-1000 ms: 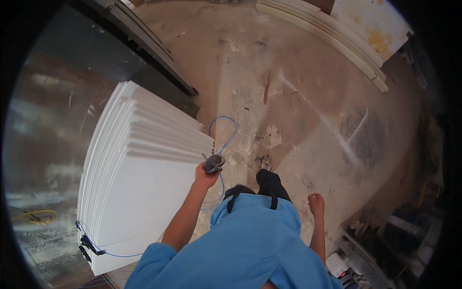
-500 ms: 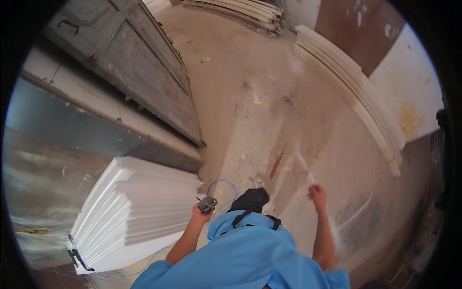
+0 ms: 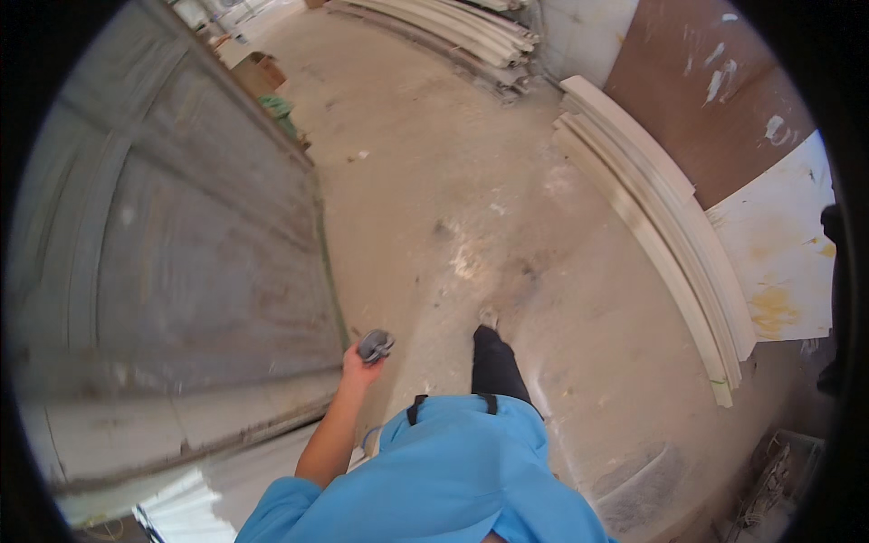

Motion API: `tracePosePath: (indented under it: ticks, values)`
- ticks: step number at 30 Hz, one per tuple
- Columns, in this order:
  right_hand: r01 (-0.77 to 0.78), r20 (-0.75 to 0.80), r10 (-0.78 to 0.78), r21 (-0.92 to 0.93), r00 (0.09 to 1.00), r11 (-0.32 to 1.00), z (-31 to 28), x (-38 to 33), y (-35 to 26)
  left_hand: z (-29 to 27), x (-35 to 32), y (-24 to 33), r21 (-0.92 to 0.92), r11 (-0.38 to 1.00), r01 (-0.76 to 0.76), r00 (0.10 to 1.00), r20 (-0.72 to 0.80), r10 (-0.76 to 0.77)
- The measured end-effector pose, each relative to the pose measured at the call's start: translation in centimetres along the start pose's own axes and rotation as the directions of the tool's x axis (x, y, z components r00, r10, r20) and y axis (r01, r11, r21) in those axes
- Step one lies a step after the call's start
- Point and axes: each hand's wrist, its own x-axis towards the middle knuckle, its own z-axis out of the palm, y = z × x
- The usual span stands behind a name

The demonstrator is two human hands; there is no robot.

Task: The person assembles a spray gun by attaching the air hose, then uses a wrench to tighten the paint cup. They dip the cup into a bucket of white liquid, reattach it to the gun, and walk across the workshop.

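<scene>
My left hand is raised in front of my body and closed around a small grey device that sticks out above the fingers. My left forearm runs down to a blue sleeve. My right hand is hidden from view. One dark-trousered leg steps forward over the dusty concrete floor. A large grey panelled door leaf stands close on my left, beside the hand.
A stack of long white curved mouldings lies on the floor at the right. More long white strips are piled at the far end. White sheets show at the lower left. A brown and white wall stands right.
The view has swung forward and up. The white sheet stack slid to the lower left edge, the grey door now fills the left, and my right hand has left the picture.
</scene>
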Motion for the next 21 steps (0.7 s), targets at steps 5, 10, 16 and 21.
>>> tracePosePath:
  ticks: [5, 10, 16, 21]
  values:
    - [0.466, 0.178, -0.520, -0.730, 0.835, 0.499, -8.5, 15.6, -27.0, 9.4, 5.0, 5.3, -0.061, 0.998, -0.024, 0.987, -0.160, 0.014]
    - [0.588, -0.216, -0.554, 0.152, 0.804, 0.794, -17.2, 23.0, -67.9, 14.6, 11.1, 9.6, -0.216, 0.974, -0.063, 0.977, -0.212, 0.017]
    - [0.750, -0.269, -0.705, 0.337, 0.656, 0.569, -16.5, 18.5, -103.3, 23.8, 21.8, 16.4, -0.364, 0.932, 0.009, 0.952, -0.283, -0.120]
    - [0.596, -0.073, -0.602, 0.277, 0.795, 0.754, -8.1, 23.4, -108.6, 37.2, 29.0, 26.8, -0.348, 0.937, -0.021, 0.976, -0.209, -0.055]
